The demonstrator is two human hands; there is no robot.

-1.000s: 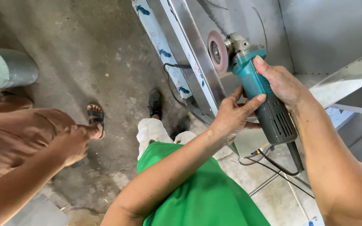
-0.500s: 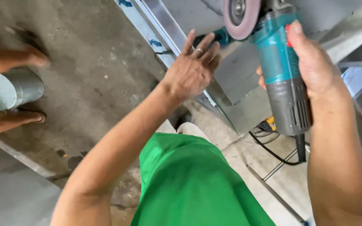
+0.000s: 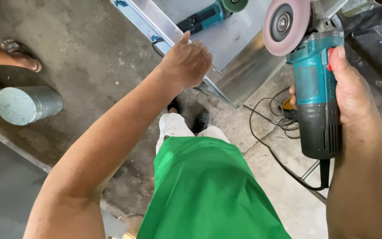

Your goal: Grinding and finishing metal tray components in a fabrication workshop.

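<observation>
since the earlier frame the left hand (image 3: 186, 62) has left the grinder side and come down onto the long edge of the steel sheet (image 3: 239, 66), and the view has shifted so that a second teal grinder (image 3: 208, 15) now shows lying on the sheet near its far edge. the right hand (image 3: 350, 93) keeps its hold on the angle grinder (image 3: 317, 88) — fingers wrapped together round the teal and dark grey body, thumb up beside the red switch. the left hand's fingers are curled close together over the sheet's edge; whether they pinch it cannot be told. the grinder is held in the air just off the sheet's near right corner, not touching it, its worn pinkish disc (image 3: 286, 26) facing the camera, black cord (image 3: 279, 159) trailing to the concrete floor (image 3: 67, 53). a grey metal cylinder (image 3: 25, 104) lies on the floor well to the left, near another person's sandalled foot (image 3: 21, 53).
</observation>
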